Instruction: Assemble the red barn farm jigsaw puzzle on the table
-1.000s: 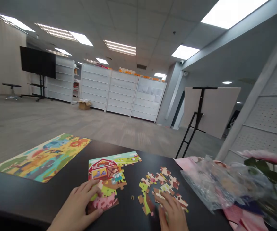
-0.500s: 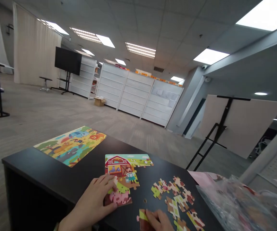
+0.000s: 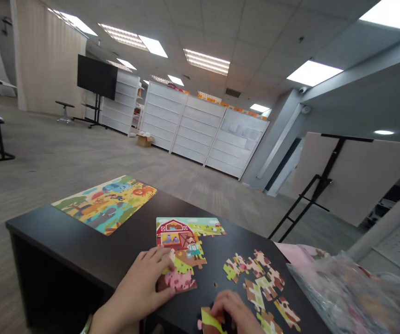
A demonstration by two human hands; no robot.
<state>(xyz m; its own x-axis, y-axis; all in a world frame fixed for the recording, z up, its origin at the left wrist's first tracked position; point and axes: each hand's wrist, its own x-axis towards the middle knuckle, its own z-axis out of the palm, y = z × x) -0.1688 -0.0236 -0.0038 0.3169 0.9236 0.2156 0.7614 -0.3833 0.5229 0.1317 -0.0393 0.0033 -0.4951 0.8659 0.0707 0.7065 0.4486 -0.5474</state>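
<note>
My left hand (image 3: pixel 144 283) lies with fingers stretched over the left edge of a partly joined farm jigsaw puzzle (image 3: pixel 177 230). That puzzle shows a red barn, a farmer and pink pigs; my fingers hide part of its left side. Low in the view, my right hand (image 3: pixel 236 311) has its fingers closed on a green and brown puzzle piece (image 3: pixel 208 320) with a pink tab. The piece is near the table's front edge, apart from the joined part. Several loose puzzle pieces (image 3: pixel 255 294) with brown and white cow patches lie to the right.
A finished animal puzzle (image 3: pixel 107 204) lies at the left of the black table (image 3: pixel 133 236). Crumpled clear plastic bags (image 3: pixel 352 287) lie along the right side. Beyond stand an easel board (image 3: pixel 352 176), white shelves (image 3: pixel 193 127) and a screen on a stand (image 3: pixel 97 76).
The view has shifted slightly. My right hand has turned and curled more over the piece, whose angle has changed a little. My left hand stays on the puzzle.
</note>
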